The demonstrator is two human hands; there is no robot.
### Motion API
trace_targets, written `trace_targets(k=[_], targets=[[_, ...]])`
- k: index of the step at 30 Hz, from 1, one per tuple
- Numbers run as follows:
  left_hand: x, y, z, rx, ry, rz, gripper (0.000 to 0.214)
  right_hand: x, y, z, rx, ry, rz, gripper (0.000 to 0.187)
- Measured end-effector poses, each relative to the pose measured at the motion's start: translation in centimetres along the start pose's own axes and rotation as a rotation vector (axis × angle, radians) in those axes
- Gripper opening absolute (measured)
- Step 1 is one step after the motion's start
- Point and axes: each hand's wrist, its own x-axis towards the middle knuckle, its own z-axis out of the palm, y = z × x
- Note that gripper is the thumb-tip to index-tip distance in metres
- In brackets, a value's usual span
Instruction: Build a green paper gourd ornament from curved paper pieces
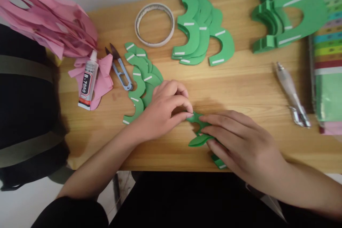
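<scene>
A green curved foam piece (199, 139) lies near the front edge of the wooden table (240, 89). My left hand (162, 108) pinches its top tip between thumb and fingers. My right hand (240, 142) presses down on the same piece, covering most of it. Only its upper tip, a middle lobe and a lower end with a white strip show. Just left of my left hand lies a fanned row of similar green pieces (140, 78) with white tape strips.
A tape roll (154, 24), blue thread snips (120, 69) and a B-7000 glue tube (88, 83) on pink scraps (48, 21) sit at left. More green piles (203, 28) (283, 10) lie at the back. A silver tool (291, 94) and coloured sheets (328, 60) are at right.
</scene>
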Motion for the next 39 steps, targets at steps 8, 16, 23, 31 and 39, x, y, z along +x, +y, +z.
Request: trace_targets(k=[8,16,23,31,39], targets=[[0.0,0.0,-0.1,0.016,-0.003,-0.018,0.007,-0.1,0.1,0.1,-0.033,-0.020,-0.011,0.016],[0.0,0.1,-0.2,-0.002,-0.018,-0.026,0.008,0.1,0.0,0.4,0.022,-0.027,0.026,0.016],[0.0,-0.3,-0.4,-0.016,-0.019,0.036,0.005,0.6,0.7,-0.2,0.167,-0.048,0.127,0.016],[0.0,-0.4,-0.2,-0.039,0.014,0.056,0.008,3.1,2.4,-0.9,0.683,-0.268,0.606,0.027],[-0.2,-0.7,0.1,-0.034,0.037,0.069,0.010,5.9,3.4,-0.4,0.671,-0.525,0.717,0.009]])
